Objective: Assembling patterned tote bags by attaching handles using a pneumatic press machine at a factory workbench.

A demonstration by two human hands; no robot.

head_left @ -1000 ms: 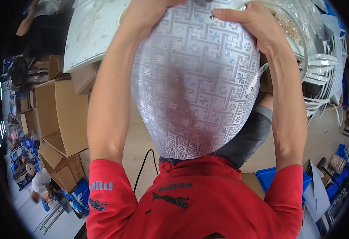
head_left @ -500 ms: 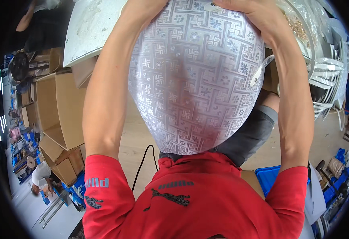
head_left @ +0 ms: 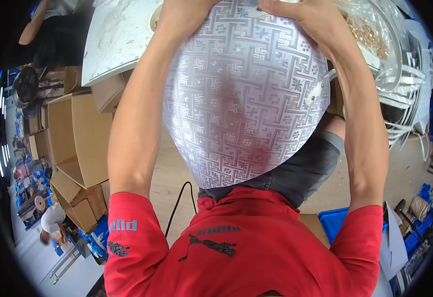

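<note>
Embossed silver dome cover is held over the lap w/ both hands at its far rim: left hand and right hand about equally near, fingers clenched on the edge. Long axis runs far-to-near; convex side is turned up twd the camera.

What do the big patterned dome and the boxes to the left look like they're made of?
Patterned dome: likely thin sheet metal, silvery and semi-glossy; the embossed geometric pattern catches light and reflects the red shirt. Boxes: plain brown corrugated cardboard, matte, flaps open.
</note>
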